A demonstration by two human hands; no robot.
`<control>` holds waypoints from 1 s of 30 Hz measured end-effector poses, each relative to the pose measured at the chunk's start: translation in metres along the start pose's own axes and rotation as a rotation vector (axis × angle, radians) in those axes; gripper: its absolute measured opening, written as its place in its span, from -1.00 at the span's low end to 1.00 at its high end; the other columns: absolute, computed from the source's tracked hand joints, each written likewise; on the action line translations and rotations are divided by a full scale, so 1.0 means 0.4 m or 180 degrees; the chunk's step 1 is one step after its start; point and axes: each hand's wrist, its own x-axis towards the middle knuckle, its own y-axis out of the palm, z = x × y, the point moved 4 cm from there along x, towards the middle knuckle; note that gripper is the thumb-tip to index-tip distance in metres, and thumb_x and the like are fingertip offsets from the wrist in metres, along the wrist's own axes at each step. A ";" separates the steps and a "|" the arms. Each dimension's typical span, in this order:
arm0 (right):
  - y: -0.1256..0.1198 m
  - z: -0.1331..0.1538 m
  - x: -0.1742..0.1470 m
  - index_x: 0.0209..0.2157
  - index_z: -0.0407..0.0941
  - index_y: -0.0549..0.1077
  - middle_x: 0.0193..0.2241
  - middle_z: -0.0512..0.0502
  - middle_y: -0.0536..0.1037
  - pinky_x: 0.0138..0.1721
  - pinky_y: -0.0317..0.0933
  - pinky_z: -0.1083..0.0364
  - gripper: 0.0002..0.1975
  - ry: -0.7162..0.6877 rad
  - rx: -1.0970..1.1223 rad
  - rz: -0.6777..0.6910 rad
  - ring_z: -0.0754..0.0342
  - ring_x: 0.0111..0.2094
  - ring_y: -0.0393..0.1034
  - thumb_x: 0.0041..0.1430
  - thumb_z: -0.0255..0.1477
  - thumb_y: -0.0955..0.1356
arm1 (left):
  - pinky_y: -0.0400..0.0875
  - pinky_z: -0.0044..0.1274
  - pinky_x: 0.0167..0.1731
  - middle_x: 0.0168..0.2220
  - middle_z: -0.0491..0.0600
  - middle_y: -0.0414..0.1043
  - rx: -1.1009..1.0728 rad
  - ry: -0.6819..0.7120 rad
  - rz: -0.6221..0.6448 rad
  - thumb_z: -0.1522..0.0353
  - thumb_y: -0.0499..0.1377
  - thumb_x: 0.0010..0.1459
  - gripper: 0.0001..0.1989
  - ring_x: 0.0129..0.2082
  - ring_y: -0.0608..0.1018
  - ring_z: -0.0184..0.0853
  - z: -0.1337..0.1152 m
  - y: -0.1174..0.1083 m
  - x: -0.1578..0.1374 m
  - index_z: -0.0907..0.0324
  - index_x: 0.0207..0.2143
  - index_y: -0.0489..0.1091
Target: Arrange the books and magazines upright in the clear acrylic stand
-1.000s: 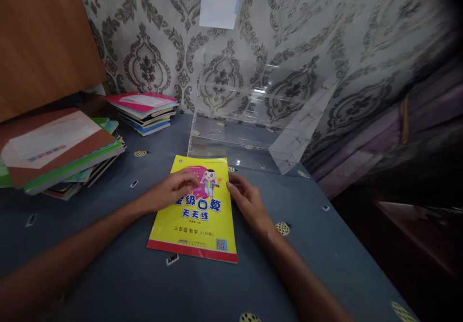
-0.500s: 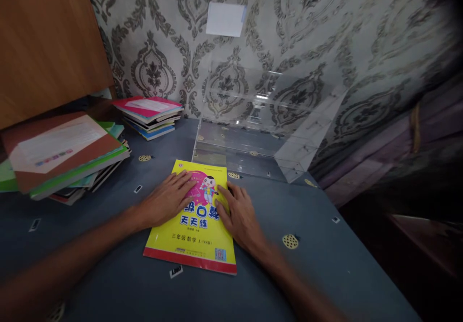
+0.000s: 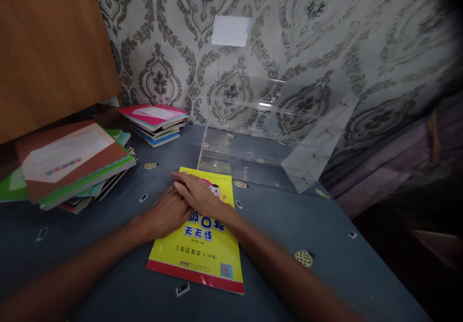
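On the yellow arithmetic workbook (image 3: 197, 252), my right hand (image 3: 200, 197) overlaps my left hand (image 3: 165, 217), fingers (image 3: 185, 182) extended (gripping nothing), seemingly keeping it flat.

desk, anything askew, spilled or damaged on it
Mildly askew: in the near pile at left, the books lie at different angles, a green book jutting out past the brown top one. The far pile is slightly uneven. No spill shows, nor damage on the visible part of the yellow book.
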 end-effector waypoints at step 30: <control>-0.071 -0.207 -0.159 0.15 -0.22 0.44 0.19 -0.32 0.47 0.30 0.16 -0.19 -0.56 0.0277 -0.1108 -0.0403 -0.16 0.25 0.32 0.41 -0.30 0.19 | 0.28 -0.25 0.15 0.12 0.10 0.45 0.0082 0.0683 0.0379 0.30 0.03 0.39 -0.79 0.16 0.42 -0.12 -0.091 -0.047 -0.083 0.20 -0.02 0.34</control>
